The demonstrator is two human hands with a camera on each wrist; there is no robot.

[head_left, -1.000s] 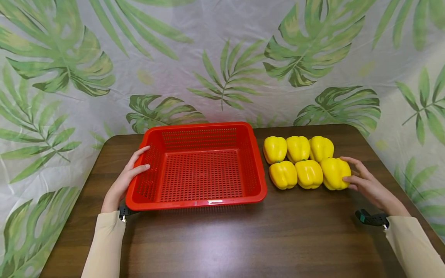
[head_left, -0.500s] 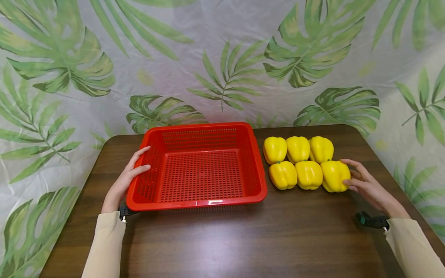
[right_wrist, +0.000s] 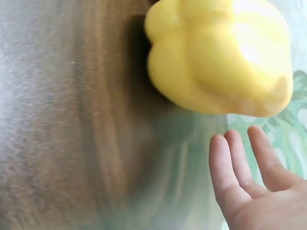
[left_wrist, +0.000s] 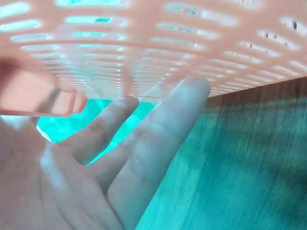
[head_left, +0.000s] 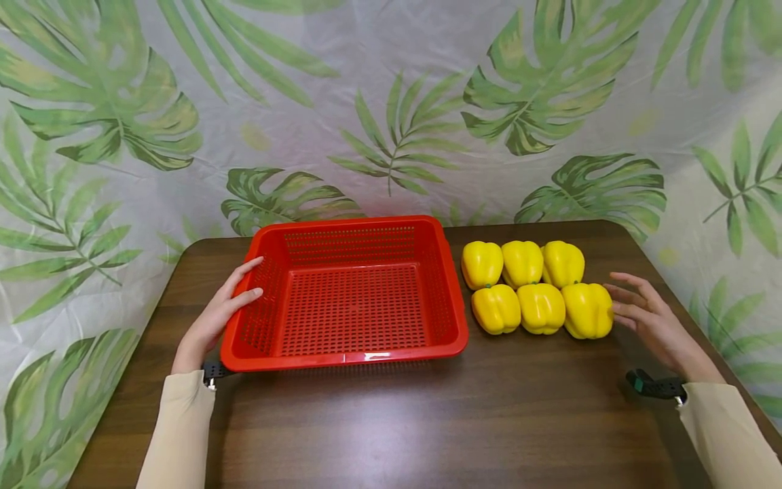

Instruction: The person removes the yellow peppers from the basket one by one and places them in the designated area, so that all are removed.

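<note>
A red plastic basket point(head_left: 354, 309) with slotted walls sits on the left half of the table. My left hand point(head_left: 215, 314) grips its left rim, thumb and a finger over the edge. In the left wrist view, other fingers point(left_wrist: 158, 139) lie along the outside of the slotted wall. To the basket's right, several yellow bell peppers stand in two rows. Beside the front-right bell pepper point(head_left: 588, 311) is my right hand point(head_left: 656, 326), fingers spread and holding nothing. A small gap separates its fingertips point(right_wrist: 218, 143) from that pepper point(right_wrist: 216, 57) in the right wrist view.
The dark wooden table point(head_left: 391, 428) extends toward me in front of the basket and peppers. Behind it hangs a pale cloth point(head_left: 421, 54) printed with green leaves. A back-row bell pepper point(head_left: 482, 265) stands close to the basket's right rim.
My right hand has let go of the front-right bell pepper and drawn back to the right. That pepper now sits slightly nearer me, level with its row. The left hand stays on the basket.
</note>
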